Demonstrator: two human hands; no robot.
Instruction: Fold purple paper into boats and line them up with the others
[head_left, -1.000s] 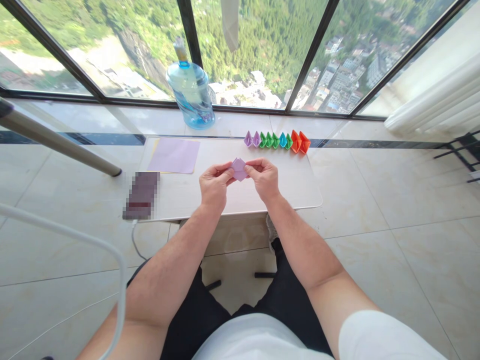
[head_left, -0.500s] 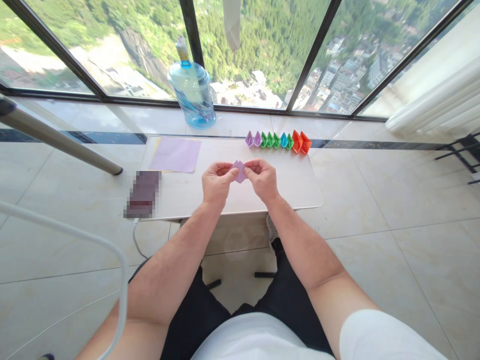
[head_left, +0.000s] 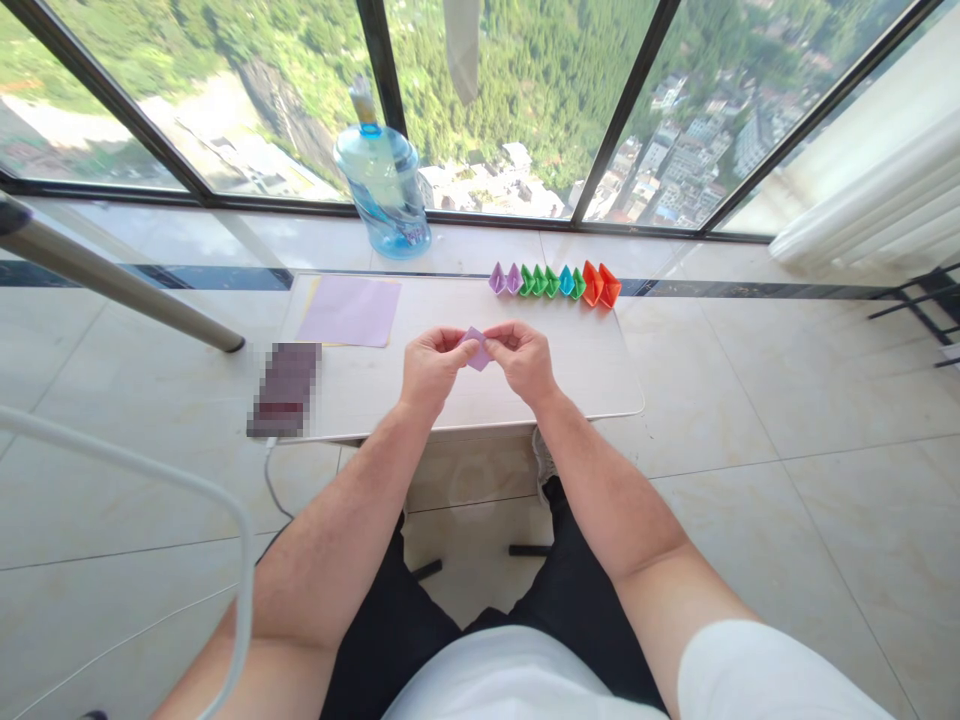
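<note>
A small folded purple paper piece (head_left: 477,350) is held above the middle of a low white table (head_left: 600,385). My left hand (head_left: 430,368) pinches its left side and my right hand (head_left: 525,361) pinches its right side, the fingers of both closed on it. At the table's far edge stands a row of finished folded paper shapes (head_left: 555,281): purple, green, blue and orange. Flat purple paper sheets (head_left: 351,310) lie at the far left of the table.
A blurred dark flat object (head_left: 286,389) rests on the table's left edge. A large blue water bottle (head_left: 383,183) stands on the sill by the window. A grey pole (head_left: 120,285) slants in from the left; a white tube (head_left: 187,490) curves at lower left.
The purple piece has been squeezed narrower between my fingers, and both hands have drawn slightly closer together. Nothing else on the table has moved.
</note>
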